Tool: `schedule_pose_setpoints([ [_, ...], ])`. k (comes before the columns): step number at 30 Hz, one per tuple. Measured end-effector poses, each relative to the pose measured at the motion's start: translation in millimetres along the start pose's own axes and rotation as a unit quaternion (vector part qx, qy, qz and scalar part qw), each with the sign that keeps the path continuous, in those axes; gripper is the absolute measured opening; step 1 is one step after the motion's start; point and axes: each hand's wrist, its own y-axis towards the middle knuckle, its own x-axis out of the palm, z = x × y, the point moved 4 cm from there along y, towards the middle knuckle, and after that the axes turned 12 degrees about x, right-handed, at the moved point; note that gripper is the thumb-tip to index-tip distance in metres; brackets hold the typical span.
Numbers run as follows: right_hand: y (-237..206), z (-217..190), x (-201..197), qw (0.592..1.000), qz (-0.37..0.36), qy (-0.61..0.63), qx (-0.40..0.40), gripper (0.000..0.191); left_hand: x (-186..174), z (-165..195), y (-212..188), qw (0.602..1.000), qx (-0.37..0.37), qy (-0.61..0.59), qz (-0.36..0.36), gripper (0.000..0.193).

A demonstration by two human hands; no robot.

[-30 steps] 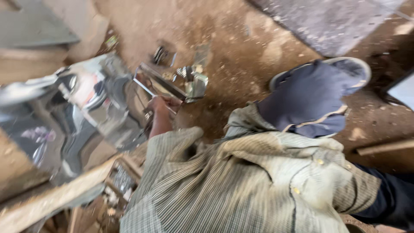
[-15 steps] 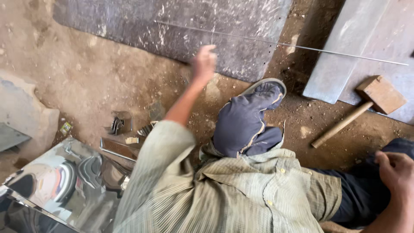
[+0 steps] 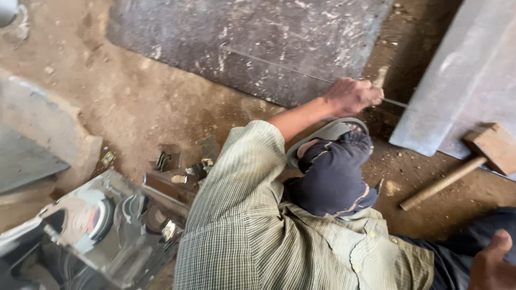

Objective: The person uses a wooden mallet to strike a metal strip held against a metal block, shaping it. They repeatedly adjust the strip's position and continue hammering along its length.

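Since half a second ago, our left hand [image 3: 352, 95] has travelled right along the dark metal sheet [image 3: 252, 43] and now sits at its lower right corner, by the thin scribed line [image 3: 279, 65]. Its grip is clenched, apparently on a small marking tool we cannot make out. Our right hand [image 3: 492, 263] rests loosely open at our thigh. We judge the line nearly complete. Untouched on the dirt floor [image 3: 134, 107] lies the wooden mallet [image 3: 467, 161].

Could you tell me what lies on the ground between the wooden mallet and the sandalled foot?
In the head view, only bare brown dirt lies between the wooden mallet and the sandalled foot.
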Motion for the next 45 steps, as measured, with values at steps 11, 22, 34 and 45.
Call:
schedule_pose_setpoints([
  [11, 7, -139, -2, 0.934, -0.241, 0.205, -0.167, 0.041, -110, 39, -43, 0.979, 0.176, 0.099, 0.022, 0.015],
  [22, -75, -116, -75, 0.856, -0.239, 0.313, -0.334, 0.033, -128, 40, -85, 0.743, -0.086, -0.655, 0.109, 0.052],
  [34, -75, -135, 62, 0.876, -0.338, 0.206, -0.276, 0.039, -134, 99, -93, 0.790, 0.012, -0.529, -0.310, 0.065],
  [45, -114, -321, -58, 0.757, -0.176, 0.360, -0.515, 0.056, -129, 36, -206, 0.819, -0.302, -0.469, 0.131, 0.070],
])
